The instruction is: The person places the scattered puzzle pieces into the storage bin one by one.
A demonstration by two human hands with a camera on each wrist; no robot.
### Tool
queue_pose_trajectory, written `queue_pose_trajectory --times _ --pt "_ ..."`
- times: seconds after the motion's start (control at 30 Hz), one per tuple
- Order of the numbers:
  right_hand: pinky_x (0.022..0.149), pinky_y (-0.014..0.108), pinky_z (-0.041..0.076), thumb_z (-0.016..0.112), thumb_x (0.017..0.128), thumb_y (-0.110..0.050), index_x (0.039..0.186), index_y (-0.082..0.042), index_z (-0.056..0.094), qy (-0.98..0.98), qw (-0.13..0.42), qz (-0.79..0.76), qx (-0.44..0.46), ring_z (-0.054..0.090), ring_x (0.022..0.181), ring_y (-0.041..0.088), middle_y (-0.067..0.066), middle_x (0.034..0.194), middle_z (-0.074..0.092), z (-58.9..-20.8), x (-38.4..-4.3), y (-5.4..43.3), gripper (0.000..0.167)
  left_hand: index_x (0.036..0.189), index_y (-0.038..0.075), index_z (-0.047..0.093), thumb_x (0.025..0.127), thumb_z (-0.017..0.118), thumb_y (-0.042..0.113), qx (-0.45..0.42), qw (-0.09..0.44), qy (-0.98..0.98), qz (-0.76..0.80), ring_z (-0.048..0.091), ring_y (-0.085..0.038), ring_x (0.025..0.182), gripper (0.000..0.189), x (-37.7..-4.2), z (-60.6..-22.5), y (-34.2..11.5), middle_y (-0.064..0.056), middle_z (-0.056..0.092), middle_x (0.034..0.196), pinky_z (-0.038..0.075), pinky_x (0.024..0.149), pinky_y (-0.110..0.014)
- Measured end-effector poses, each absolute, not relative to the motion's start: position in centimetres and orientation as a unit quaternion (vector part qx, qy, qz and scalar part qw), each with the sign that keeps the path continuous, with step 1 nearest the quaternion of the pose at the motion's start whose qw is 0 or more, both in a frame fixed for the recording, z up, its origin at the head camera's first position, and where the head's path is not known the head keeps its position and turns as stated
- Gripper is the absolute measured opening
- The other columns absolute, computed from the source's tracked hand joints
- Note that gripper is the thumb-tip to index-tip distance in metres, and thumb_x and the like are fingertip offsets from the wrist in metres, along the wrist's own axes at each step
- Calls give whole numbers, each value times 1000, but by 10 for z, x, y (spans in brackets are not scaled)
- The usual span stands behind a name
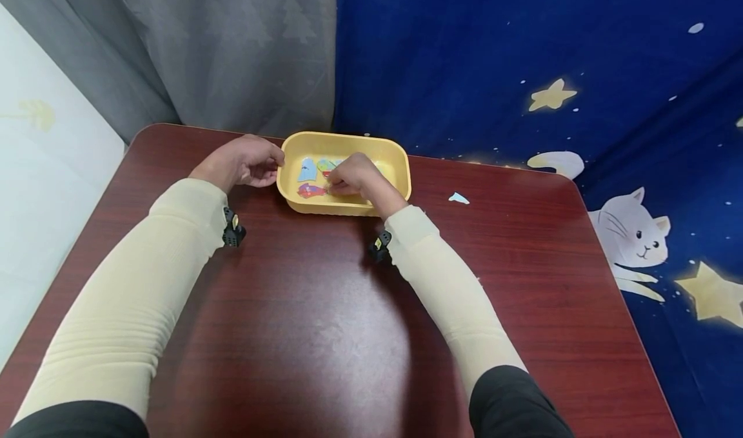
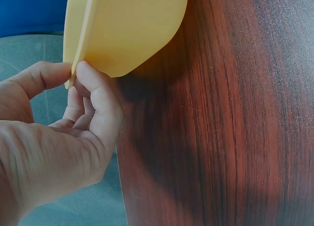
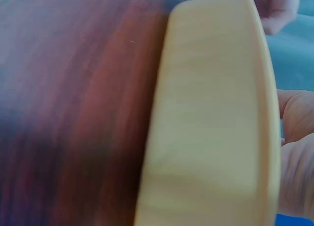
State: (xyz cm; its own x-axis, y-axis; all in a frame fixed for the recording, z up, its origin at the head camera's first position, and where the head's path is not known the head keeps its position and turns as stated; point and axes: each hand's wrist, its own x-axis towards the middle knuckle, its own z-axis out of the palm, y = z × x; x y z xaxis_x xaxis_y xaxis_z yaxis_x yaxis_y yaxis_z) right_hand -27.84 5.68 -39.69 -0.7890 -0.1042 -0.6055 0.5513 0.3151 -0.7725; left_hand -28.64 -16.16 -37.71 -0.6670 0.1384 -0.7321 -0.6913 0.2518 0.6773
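A yellow plastic basin (image 1: 325,208) stands at the back of the table. My left hand (image 1: 255,160) pinches its left rim between thumb and index finger, plainly seen in the left wrist view on the basin wall (image 2: 132,29). My right hand (image 1: 356,175) reaches down inside with bent fingers over several flat coloured pieces. Left of those fingers lie a light blue piece (image 1: 307,170) and a red-purple piece (image 1: 311,191); a green-yellow piece (image 1: 326,166) is partly covered. The basin's side hides the right fingertips in the right wrist view, so what they hold does not show.
A small pale blue-white piece (image 1: 458,198) lies on the reddish-brown table (image 1: 313,309), right of the basin. Behind the table hang a grey curtain (image 1: 244,44) and a blue curtain (image 1: 453,57) with stars and a cat.
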Motion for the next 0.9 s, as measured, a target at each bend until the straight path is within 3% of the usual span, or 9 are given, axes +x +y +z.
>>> queue_pose_trajectory --times 0.17,0.4,0.57,0.77,0.9 --pt "90 41 55 62 86 5 106 14 63 739 274 -602 128 67 94 34 31 114 64 -387 -285 73 22 100 6 48 92 55 10 -196 359 704 581 59 -11 61 12 -287 -378 -162 -1 56 72 57 64 -22" --pt "93 42 53 61 90 0 122 13 57 723 260 -625 140 61 112 39 32 120 61 -370 -296 103 34 103 6 48 92 56 11 -196 356 708 577 59 -11 61 15 -287 -378 -163 -2 57 76 57 69 -23" --pt "88 38 55 63 90 -3 120 8 61 721 241 -628 167 66 106 34 27 121 63 -361 -302 123 32 103 7 48 93 55 11 -193 353 710 578 58 -11 61 14 -285 -378 -164 -1 57 73 57 65 -23" --pt "86 35 56 65 90 -7 117 3 63 708 211 -645 194 72 86 26 22 108 69 -356 -305 152 28 101 6 49 92 55 11 -193 354 710 578 58 -11 61 12 -285 -377 -165 -1 57 72 57 65 -22" --pt "87 36 56 64 91 -7 121 0 61 688 198 -666 211 73 83 26 20 104 70 -352 -304 175 30 99 7 49 92 55 11 -192 354 710 578 58 -11 60 10 -285 -377 -165 -1 57 72 57 64 -22"
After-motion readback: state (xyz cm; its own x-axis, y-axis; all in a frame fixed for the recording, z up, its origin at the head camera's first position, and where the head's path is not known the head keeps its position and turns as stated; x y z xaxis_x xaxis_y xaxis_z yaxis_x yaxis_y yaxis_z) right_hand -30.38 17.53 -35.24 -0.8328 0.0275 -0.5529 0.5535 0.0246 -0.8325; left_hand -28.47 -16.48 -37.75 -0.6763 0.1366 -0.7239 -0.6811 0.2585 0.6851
